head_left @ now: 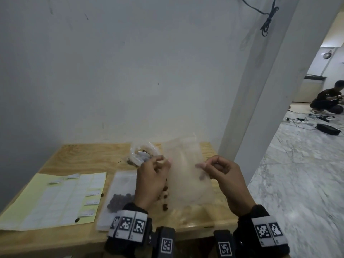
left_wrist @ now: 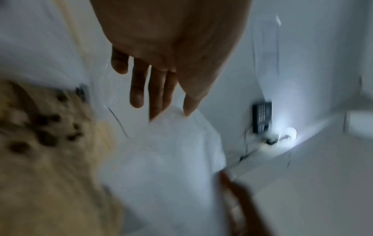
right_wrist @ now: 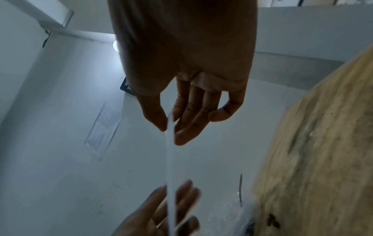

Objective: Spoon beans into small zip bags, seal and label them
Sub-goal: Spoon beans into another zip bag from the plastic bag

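Clear zip bag (head_left: pixel 186 170) hangs pinched between left hand (head_left: pixel 151 178) and right hand (head_left: pixel 222 173).

Plywood table (head_left: pixel 78 155) against a plain white wall (head_left: pixel 130 71). White pillar (head_left: pixel 264 86) on the right, black cord (head_left: pixel 268 21) knotted and hanging near its top. Marble floor (head_left: pixel 297 174) beyond, cables and a black box (head_left: pixel 328 129) lying on it. Person in dark clothes (head_left: pixel 327 103) crouched far back.

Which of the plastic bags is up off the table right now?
The large clear bag, pinched at its top edge between the left hand and right hand. The small bean-filled zip bag and the crumpled bag behind lie on the table.
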The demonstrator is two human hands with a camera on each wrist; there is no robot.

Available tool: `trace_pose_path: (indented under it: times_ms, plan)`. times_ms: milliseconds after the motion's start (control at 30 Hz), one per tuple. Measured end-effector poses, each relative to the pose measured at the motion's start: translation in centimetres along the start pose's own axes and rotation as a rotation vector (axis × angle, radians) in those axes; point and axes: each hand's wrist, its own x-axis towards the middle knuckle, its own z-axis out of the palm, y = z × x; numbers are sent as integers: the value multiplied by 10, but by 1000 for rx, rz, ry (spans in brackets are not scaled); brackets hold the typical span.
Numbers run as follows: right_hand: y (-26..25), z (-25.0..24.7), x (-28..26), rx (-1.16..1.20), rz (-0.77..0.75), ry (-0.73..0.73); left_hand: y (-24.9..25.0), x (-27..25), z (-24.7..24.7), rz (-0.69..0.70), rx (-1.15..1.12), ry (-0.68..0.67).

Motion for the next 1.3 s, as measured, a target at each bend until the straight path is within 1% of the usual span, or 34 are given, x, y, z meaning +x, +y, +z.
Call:
trace_pose_path:
  times_ms: [67,100,167,233,300,367,467,567,667,733,800,833,867,900,967,1000,1133,1233,1300]
  plan:
    - [-6,2,-4,30,1,-37,16,-1,-11,-42,-236,-20]
    - [-8,3,-6,37,9,-56,21,-2,-17,-52,-319,-28]
    - [-13,7,-12,34,23,-102,29,-8,-30,-20,-364,-58]
    - [-20,14,-18,11,-4,-148,31,-15,-43,62,-260,-108]
    - [-28,21,-23,-24,-68,-174,34,-26,-55,140,-139,-161]
    - [-36,28,-26,-75,-130,-200,36,-36,-68,184,-71,-205]
    - [-49,37,-32,-122,-161,-280,38,-43,-86,228,5,-204]
    - [-60,44,-39,-130,-162,-386,39,-43,-102,258,84,-123]
    - [-69,52,-47,-138,-161,-414,42,-42,-111,287,168,-5]
    - [-74,60,-53,-136,-187,-353,45,-44,-112,339,259,116]
    - [-77,69,-59,-117,-235,-261,51,-50,-108,402,312,253]
    - [-77,74,-62,-115,-268,-218,56,-54,-106,418,310,284]
    - [-78,78,-65,-128,-309,-186,59,-58,-104,418,270,267]
    - [-78,82,-67,-146,-347,-169,62,-61,-102,402,186,207]
    - [-80,88,-69,-162,-389,-161,66,-65,-101,359,-16,45]
    - [-81,90,-70,-157,-396,-164,68,-67,-102,351,-76,-4]
    - [-86,93,-70,-151,-396,-211,72,-66,-109,390,-86,-63]
    - [-88,91,-69,-104,-333,-270,65,-62,-115,408,-92,-161]
    - [-89,90,-67,-97,-288,-324,64,-59,-119,388,-118,-223]
